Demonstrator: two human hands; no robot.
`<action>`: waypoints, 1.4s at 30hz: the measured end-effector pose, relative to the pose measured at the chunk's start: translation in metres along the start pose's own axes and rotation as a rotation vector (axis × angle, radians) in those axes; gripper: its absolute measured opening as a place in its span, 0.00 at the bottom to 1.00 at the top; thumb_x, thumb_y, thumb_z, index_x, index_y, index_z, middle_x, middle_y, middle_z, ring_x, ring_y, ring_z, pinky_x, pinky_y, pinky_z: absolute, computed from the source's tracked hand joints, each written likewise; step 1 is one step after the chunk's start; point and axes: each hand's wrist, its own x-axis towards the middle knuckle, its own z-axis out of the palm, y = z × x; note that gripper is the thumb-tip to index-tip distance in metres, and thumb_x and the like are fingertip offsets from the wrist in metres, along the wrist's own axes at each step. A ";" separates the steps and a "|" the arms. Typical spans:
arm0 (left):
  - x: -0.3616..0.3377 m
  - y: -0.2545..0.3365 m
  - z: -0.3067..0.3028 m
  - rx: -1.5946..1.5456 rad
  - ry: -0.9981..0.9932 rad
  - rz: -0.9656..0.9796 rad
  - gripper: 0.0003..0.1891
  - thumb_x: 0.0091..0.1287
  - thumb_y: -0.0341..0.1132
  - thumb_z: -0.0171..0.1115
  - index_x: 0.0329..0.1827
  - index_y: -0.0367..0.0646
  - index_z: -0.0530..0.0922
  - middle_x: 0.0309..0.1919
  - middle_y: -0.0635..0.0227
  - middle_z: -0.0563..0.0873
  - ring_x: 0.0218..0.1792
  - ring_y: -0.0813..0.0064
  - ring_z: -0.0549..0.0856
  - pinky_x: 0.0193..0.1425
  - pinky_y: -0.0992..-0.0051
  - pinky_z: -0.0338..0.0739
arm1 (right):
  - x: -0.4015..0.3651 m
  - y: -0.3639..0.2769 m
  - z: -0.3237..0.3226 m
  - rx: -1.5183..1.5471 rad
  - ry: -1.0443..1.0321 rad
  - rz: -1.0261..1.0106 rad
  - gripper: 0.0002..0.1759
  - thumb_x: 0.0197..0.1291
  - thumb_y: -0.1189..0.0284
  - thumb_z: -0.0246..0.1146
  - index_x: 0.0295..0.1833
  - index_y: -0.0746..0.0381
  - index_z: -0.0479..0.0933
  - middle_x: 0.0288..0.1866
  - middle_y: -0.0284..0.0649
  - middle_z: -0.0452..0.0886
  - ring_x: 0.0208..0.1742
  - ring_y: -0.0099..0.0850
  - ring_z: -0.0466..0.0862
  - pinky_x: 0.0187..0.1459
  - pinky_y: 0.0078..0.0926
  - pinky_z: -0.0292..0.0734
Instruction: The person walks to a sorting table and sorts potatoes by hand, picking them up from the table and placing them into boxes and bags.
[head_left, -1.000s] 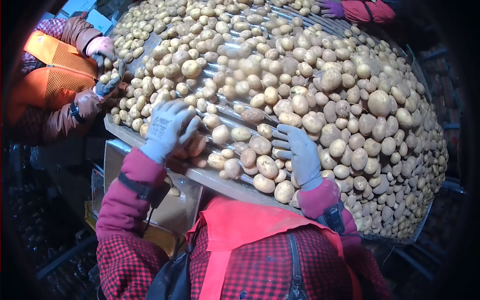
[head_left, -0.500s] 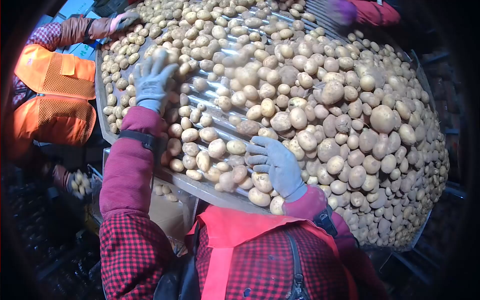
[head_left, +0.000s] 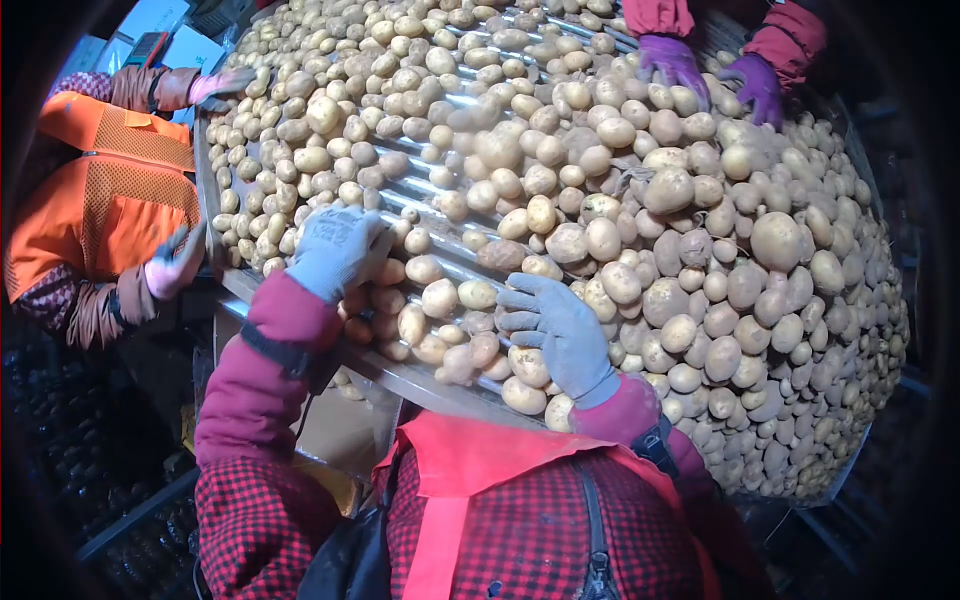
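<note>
My left hand, in a grey glove, is bent down among potatoes near the table's front edge. Its fingers curl inward and their tips are hidden, so what lies in them cannot be made out. Further right, my right hand, in a matching glove, lies palm down over potatoes at the side of the big heap. Its fingers are stretched out and slightly apart, pointing left, holding nothing. Between my hands, several potatoes rest on shiny metal rollers.
A co-worker in an orange vest stands at the left, one gloved hand by the potatoes. Another person's purple-gloved hands reach in from the top right. The table's metal rim runs before me, with a cardboard box below.
My left hand has drawn back toward me and its fingers have curled. My right hand has barely moved. The co-worker's lower hand has risen without its potatoes; two purple-gloved hands now show.
</note>
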 end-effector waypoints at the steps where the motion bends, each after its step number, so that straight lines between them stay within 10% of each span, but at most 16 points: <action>1: -0.006 -0.006 -0.004 0.001 -0.074 0.001 0.12 0.71 0.46 0.62 0.37 0.48 0.85 0.32 0.58 0.87 0.39 0.54 0.87 0.42 0.54 0.79 | 0.001 0.001 -0.002 0.034 -0.003 0.006 0.21 0.79 0.71 0.50 0.71 0.67 0.72 0.61 0.44 0.84 0.50 0.26 0.86 0.48 0.16 0.81; 21: 0.050 -0.009 0.028 0.092 -0.062 -0.278 0.15 0.70 0.47 0.62 0.51 0.49 0.83 0.43 0.57 0.91 0.47 0.53 0.90 0.50 0.50 0.81 | -0.005 0.002 0.007 -0.089 -0.015 -0.014 0.24 0.78 0.74 0.49 0.76 0.68 0.65 0.63 0.44 0.81 0.54 0.28 0.85 0.51 0.20 0.82; 24: 0.027 0.001 0.006 -0.266 0.084 -0.311 0.15 0.68 0.45 0.66 0.52 0.50 0.85 0.45 0.57 0.91 0.47 0.51 0.89 0.50 0.51 0.82 | -0.011 -0.007 0.014 -0.049 -0.001 -0.029 0.25 0.78 0.73 0.49 0.77 0.66 0.63 0.66 0.46 0.79 0.54 0.31 0.85 0.50 0.21 0.83; 28: -0.010 0.055 -0.030 -1.181 0.022 -0.014 0.16 0.73 0.31 0.69 0.62 0.41 0.84 0.43 0.70 0.90 0.44 0.81 0.87 0.48 0.76 0.83 | -0.015 -0.010 0.027 -0.037 -0.005 -0.062 0.28 0.79 0.65 0.50 0.79 0.62 0.62 0.69 0.49 0.77 0.54 0.34 0.86 0.45 0.21 0.81; 34: 0.024 0.021 -0.013 -0.387 -0.029 -0.253 0.20 0.70 0.51 0.64 0.57 0.51 0.86 0.49 0.57 0.90 0.49 0.53 0.89 0.56 0.57 0.82 | -0.014 -0.005 0.013 0.223 -0.137 0.012 0.26 0.78 0.69 0.48 0.78 0.61 0.62 0.71 0.52 0.75 0.56 0.35 0.85 0.42 0.20 0.81; 42: 0.070 0.033 0.001 0.035 -0.210 -0.188 0.16 0.62 0.45 0.67 0.46 0.46 0.90 0.48 0.53 0.91 0.52 0.54 0.90 0.56 0.56 0.83 | -0.021 -0.001 0.019 -0.088 -0.131 -0.188 0.29 0.73 0.82 0.55 0.78 0.63 0.63 0.69 0.51 0.78 0.54 0.31 0.85 0.43 0.17 0.81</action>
